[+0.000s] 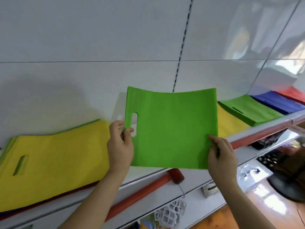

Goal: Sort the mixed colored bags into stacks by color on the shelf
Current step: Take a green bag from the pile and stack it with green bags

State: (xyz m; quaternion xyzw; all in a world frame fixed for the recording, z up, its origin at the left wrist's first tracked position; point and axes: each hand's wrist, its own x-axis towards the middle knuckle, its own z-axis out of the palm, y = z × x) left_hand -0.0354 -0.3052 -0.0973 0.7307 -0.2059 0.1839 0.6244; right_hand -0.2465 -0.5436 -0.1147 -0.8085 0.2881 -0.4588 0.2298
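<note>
A flat green bag [171,128] with a cut-out handle hangs in the air over the white shelf [148,184]. My left hand [119,146] pinches its left edge beside the handle slot. My right hand [221,156] pinches its lower right corner. At the left lies the mixed pile [54,164] with a yellow bag on top and green, red and blue edges showing beneath. To the right, behind the held bag, lie a yellow stack [229,123], a green stack [250,109], a blue stack [277,103] and a red stack [293,94].
The shelf has a red front rail [145,190] and a white back panel [115,47]. Below it, lower shelves hold white plastic pieces [170,212] and dark baskets [267,139]. A wooden floor [257,210] shows at the bottom right.
</note>
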